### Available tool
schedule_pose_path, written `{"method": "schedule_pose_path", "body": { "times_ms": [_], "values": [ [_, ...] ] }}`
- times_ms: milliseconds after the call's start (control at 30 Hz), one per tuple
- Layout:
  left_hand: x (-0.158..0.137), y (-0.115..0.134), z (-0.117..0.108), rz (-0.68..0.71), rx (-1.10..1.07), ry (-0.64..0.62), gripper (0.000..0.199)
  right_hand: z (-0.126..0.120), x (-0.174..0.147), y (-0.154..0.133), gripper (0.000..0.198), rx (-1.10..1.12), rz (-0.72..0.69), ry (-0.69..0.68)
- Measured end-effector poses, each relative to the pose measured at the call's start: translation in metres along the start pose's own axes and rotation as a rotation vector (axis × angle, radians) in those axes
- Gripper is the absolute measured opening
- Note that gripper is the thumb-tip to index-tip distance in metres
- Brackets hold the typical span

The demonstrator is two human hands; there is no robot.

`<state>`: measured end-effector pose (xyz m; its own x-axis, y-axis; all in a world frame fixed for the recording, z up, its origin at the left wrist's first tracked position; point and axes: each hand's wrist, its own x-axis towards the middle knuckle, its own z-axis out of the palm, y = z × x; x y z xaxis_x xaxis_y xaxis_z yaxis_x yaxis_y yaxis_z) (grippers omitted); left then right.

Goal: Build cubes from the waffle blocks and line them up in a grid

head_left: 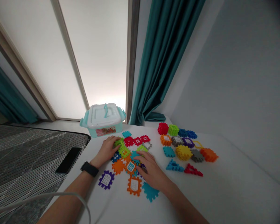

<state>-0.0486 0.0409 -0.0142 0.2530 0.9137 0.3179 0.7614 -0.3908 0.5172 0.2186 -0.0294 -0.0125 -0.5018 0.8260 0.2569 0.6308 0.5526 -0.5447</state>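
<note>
Just in front of the box [106, 120], a cluster of toothed tiles [130, 167] lies on the white table [112, 210], and both hands reach into it. The left hand [106, 150], wearing a watch [89, 169], has its fingers on a green tile [121, 142] near the box's front; whether they clamp it, one cannot tell. The right hand [152, 169], farther forward and right of the box, has its thumb apart from its fingers, the fingertips at a teal tile [134, 156]; a grip cannot be made out.

Still farther in front of the box, a purple tile [106, 179] sits apart from the cluster. Well right of the box stand several stacks [184, 152], with two triangles [174, 165] before them; a strip of table between stacks and cluster gives sideways room. Left of the box's front, the table's edge slants nearer, under the left forearm; beyond it lies a phone [68, 160].
</note>
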Motion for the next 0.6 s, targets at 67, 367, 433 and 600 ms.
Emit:
{"method": "schedule_pose_path", "body": {
  "times_ms": [67, 367, 433, 600],
  "values": [
    [0.0, 0.003, -0.001, 0.016, -0.077, 0.022, 0.028, 0.002, 0.0, 0.001, 0.034, 0.012, -0.011, 0.019],
    [-0.001, 0.027, -0.013, -0.109, -0.556, 0.138, 0.024, -0.001, 0.001, 0.0, 0.033, 0.069, -0.011, 0.105],
    [-0.004, 0.035, -0.013, -0.152, -0.662, 0.116, 0.028, -0.002, 0.002, -0.002, 0.037, 0.092, 0.0, 0.13],
    [-0.01, 0.058, -0.001, -0.164, -0.881, -0.018, 0.028, -0.001, 0.003, -0.004, 0.047, 0.142, 0.009, 0.178]
  ]
}}
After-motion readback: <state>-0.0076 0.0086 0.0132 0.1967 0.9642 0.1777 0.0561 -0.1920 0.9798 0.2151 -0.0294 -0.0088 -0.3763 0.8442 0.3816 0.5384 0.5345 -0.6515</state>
